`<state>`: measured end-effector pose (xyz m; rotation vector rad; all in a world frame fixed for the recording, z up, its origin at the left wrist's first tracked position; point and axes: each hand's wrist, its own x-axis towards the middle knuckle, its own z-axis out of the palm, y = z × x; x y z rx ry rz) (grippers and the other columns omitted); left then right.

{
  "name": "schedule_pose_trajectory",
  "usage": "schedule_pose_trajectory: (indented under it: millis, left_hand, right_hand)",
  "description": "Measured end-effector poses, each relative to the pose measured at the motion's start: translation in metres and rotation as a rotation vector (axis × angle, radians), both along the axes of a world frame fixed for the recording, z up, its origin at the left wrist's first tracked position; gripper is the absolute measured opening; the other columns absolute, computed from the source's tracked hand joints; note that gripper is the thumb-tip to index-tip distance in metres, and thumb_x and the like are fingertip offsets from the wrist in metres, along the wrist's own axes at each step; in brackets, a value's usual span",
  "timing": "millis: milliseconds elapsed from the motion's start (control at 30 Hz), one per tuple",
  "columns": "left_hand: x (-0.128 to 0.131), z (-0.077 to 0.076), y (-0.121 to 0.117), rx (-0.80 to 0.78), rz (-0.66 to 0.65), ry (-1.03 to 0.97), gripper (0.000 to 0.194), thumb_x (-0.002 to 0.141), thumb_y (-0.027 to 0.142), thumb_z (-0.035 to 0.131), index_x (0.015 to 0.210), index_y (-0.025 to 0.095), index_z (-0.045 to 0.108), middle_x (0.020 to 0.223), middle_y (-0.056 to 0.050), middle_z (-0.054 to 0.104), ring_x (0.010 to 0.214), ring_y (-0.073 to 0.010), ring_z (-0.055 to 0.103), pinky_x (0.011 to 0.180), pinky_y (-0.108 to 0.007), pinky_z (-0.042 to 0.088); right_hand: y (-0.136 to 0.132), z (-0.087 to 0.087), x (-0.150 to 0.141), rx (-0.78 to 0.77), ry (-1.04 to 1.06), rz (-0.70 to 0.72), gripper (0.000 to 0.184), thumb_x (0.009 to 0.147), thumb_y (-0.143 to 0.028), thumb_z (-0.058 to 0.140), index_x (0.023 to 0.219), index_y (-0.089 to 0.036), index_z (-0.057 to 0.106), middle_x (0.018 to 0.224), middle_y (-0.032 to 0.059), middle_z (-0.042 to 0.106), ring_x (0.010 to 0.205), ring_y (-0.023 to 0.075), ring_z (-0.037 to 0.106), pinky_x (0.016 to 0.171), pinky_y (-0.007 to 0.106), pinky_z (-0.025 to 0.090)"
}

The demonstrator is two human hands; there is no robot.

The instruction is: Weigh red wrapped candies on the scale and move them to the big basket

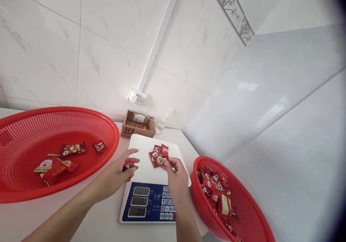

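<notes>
My left hand is closed around a small red wrapped packet beside the left edge of the scale's white pan. Over the pan, my right hand pinches one red snack packet with a pale printed patch. Several more red packets lie in a small heap on the pan under and beside those fingers. Below the pan, the blue scale panel has three small displays and a keypad, which my right forearm partly covers.
At left stands a large red mesh basket with several packets inside. Another red basket at right holds a pile of packets. A small cardboard box, a clear bottle and a wall socket are at the back.
</notes>
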<state>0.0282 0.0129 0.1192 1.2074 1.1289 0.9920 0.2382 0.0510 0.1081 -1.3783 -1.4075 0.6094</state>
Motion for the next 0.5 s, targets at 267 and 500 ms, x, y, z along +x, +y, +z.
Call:
schedule_pose_trajectory:
  millis: [267,500]
  left_hand:
    - [-0.004,0.010,-0.001,-0.039,0.085,-0.128,0.051,0.081,0.044,0.054,0.128,0.032,0.036,0.117,-0.007,0.058,0.095,-0.0175,0.063,0.084,-0.035,0.053]
    - [0.004,0.004,-0.003,0.028,0.010,-0.043,0.060,0.083,0.055,0.047,0.136,0.037,0.026,0.130,-0.011,0.050,0.054,-0.0072,0.057,0.051,-0.025,0.049]
  right_hand:
    - [0.009,-0.004,0.010,-0.019,-0.167,0.139,0.031,0.081,-0.037,0.052,0.102,-0.020,0.066,0.110,0.0083,0.067,0.104,0.0224,0.060,0.094,0.037,0.045]
    - [-0.034,-0.009,-0.007,-0.188,-0.026,0.330,0.038,0.084,-0.046,0.053,0.111,-0.022,0.062,0.107,0.0079,0.067,0.100,0.0217,0.061,0.087,0.036,0.048]
